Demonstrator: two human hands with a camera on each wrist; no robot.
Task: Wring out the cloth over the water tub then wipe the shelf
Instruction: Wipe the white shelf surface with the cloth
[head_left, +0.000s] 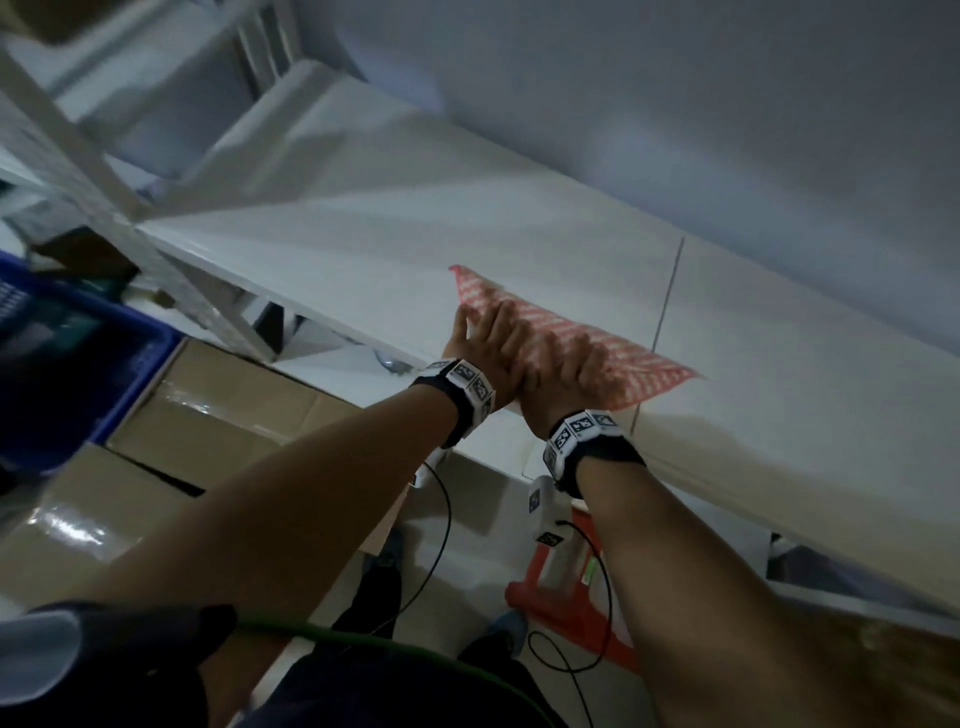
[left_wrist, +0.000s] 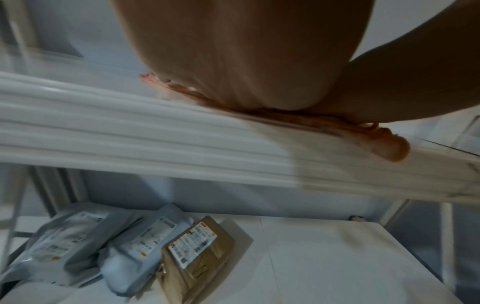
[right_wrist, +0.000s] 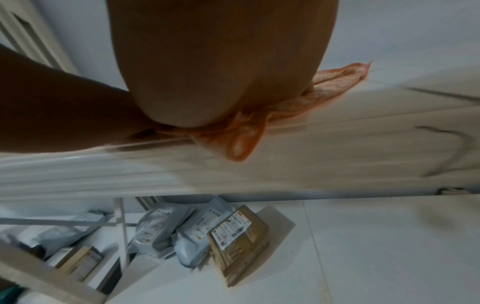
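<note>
The pink patterned cloth (head_left: 545, 332) lies spread flat on the white shelf (head_left: 374, 218), near its front edge, with one corner drooping over the lip in both wrist views. The left hand (head_left: 485, 345) and the right hand (head_left: 563, 364) press down on it side by side, touching each other, fingers laid out fairly flat on top of the fabric, not curled round it. The wiping step seems to be in hand. To do it well, I judge that both palms should keep even pressure, drag the cloth in long overlapping passes, and keep the hanging corner from catching on the lip. No water tub can be identified. A blue crate (head_left: 78, 353) sits low on the left; its contents are too blurred to tell. Closed cardboard boxes (head_left: 208, 410) stand beside it. On the lower shelf lie grey mailer bags (left_wrist: 78, 242) and a brown parcel (left_wrist: 197, 253).
</note>
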